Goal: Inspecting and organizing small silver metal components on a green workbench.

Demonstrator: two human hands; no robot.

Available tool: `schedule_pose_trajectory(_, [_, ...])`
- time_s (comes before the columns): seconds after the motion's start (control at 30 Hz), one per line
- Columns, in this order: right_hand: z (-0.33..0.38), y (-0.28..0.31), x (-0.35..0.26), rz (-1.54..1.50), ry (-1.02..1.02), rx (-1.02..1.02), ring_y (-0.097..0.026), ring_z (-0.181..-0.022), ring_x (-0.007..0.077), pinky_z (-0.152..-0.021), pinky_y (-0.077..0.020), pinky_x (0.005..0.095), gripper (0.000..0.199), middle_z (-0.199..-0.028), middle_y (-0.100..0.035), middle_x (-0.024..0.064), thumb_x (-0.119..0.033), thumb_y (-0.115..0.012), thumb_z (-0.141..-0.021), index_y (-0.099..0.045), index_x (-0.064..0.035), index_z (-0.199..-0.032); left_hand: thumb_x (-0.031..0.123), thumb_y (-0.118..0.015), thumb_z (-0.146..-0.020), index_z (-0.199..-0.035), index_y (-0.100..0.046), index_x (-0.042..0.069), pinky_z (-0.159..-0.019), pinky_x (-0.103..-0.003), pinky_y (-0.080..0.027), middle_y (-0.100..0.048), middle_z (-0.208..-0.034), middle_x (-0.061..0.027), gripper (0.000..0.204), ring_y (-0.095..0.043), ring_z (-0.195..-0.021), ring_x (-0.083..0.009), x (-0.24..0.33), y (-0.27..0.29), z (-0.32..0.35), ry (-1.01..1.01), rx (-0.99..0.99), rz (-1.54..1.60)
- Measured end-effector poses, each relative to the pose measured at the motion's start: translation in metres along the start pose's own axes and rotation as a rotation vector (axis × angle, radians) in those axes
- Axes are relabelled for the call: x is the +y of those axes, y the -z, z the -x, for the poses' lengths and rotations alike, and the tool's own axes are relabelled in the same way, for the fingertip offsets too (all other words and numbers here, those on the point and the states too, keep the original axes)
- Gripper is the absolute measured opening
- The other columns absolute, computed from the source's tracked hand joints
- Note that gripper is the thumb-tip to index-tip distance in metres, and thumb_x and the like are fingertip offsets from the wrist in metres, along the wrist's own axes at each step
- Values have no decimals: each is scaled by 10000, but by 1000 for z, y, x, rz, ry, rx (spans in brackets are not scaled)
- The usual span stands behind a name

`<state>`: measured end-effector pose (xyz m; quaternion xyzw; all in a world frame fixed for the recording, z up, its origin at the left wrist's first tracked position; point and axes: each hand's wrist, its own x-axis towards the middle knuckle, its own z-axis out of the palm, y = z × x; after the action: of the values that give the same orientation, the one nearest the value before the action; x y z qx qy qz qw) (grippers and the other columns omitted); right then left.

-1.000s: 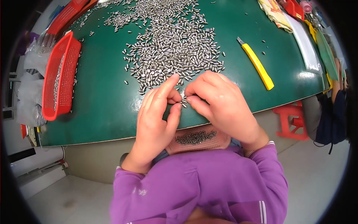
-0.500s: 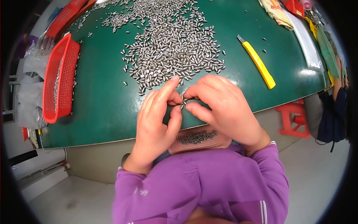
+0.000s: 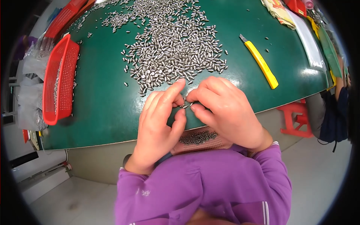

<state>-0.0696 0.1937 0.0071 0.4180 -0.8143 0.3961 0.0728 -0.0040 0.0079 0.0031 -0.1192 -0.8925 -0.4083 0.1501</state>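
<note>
Small silvery metal parts with pointed ends lie in a large pile [image 3: 176, 45] on the green table [image 3: 101, 108]. In front of its near edge my hands face each other over a few loose metal parts [image 3: 185, 106]. My left hand [image 3: 159, 116] has its index finger stretched forward and its thumb apart from the bent fingers, beside these parts. The thumb and index finger of my right hand [image 3: 227, 107] come together around one small metal part [image 3: 191, 104], partly hidden by the fingertips. Below the table edge, a pinkish mesh basket [image 3: 200, 146] holds more parts.
A red plastic basket [image 3: 48, 93] with metal parts stands at the left, next to clear plastic bags [image 3: 32, 93]. On the right lies a yellow utility knife [image 3: 262, 67] with its blade out. Clear plastic sheets [image 3: 309, 47] lie farther right; a red stool [image 3: 294, 120] stands below.
Both hands have shifted slightly; my left thumb and fingers have moved a little right. The loose parts between my fingertips now sit farther apart from one another.
</note>
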Motion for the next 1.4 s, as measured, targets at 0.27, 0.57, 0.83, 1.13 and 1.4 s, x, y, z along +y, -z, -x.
schedule_pose_trajectory(0.27, [8, 7, -2, -51, -5, -51, -586, -857, 306, -762, -494, 412, 248, -937, -572, 97, 6, -705, -780, -656, -46, -1018, -103, -678, -760, -1417, -543, 43, -817, -373, -489, -613, -931, -62, 687, -585, -875, -244, -1, -1, 1, 0, 22, -9])
schedule_pose_trajectory(0.57, [5, -2, 1, -97, 37, -15, -612, -899, 310, -796, -509, 408, 260, -955, -626, 91, 5, -690, -789, -665, -48, -1042, -98, -681, -772, -1437, -516, 28, -826, -365, -488, -604, -943, -64, 697, -574, -885, -242, -1, 3, 4, 19, -23, 9])
schedule_pose_trajectory(0.83, [6, 1, -4, -58, -23, 4, -623, -894, 299, -821, -515, 399, 228, -948, -634, 90, -39, -712, -811, -665, -49, -1034, -99, -676, -793, -1473, -482, 21, -828, -354, -512, -618, -993, -81, 718, -587, -899, -225, 1, 6, 3, 22, -20, 67])
schedule_pose_trajectory(1.13, [6, -7, -11, -34, -35, 38, -618, -830, 299, -761, -516, 405, 150, -855, -599, 89, -64, -741, -797, -653, -48, -917, -102, -689, -797, -1473, -496, 30, -783, -346, -531, -659, -983, -75, 715, -618, -840, -196, 1, 3, 3, 41, 9, 70])
schedule_pose_trajectory(1.4, [6, -9, -11, -10, -25, 35, -588, -817, 303, -741, -497, 411, 166, -861, -565, 100, -46, -735, -772, -615, -48, -887, -113, -695, -776, -1454, -515, 36, -809, -356, -506, -647, -925, -55, 718, -616, -827, -202, -1, 3, 3, 75, -26, 101])
